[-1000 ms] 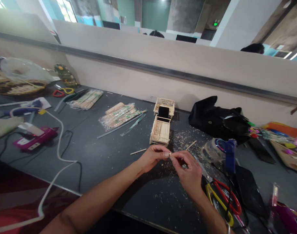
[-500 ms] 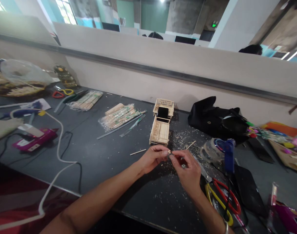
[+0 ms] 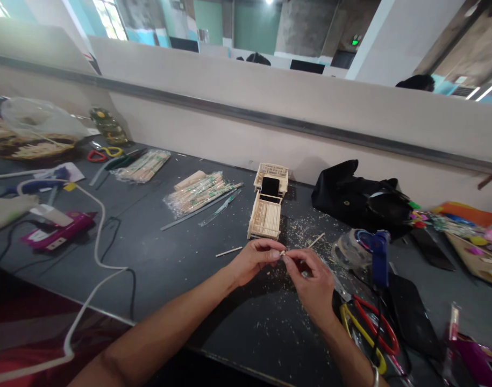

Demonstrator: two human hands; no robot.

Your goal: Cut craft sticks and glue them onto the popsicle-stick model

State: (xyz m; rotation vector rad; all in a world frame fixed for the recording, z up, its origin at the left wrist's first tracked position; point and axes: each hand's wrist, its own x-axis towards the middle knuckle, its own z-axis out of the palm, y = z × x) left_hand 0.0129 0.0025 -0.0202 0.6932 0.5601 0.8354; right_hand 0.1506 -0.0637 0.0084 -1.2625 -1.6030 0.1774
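Observation:
Between the fingertips of both hands is a small pale wooden piece (image 3: pixel 283 253), mostly covered by the fingers. My left hand (image 3: pixel 254 262) pinches it from the left and my right hand (image 3: pixel 311 275) from the right; the tips nearly meet. Just beyond them stands a miniature bed-like frame made of thin wooden sticks (image 3: pixel 265 216). A second stick-built piece with a lattice top (image 3: pixel 273 171) stands behind it, and a black rectangle (image 3: pixel 270 187) sits between the two. Wood crumbs lie scattered under and around my hands.
Loose sticks (image 3: pixel 228 251) and bagged chopsticks (image 3: pixel 203 194) lie to the left, with a purple device (image 3: pixel 58 231) and white cord farther over. At right are red-and-yellow scissors (image 3: pixel 377 325), a blue-handled clear container (image 3: pixel 350 250), a phone (image 3: pixel 411 312) and a black bag (image 3: pixel 358 193).
The fingertips have shifted slightly, and the pale piece between them shows more plainly now. Both hands stay in nearly the same place; the things on the table have not moved.

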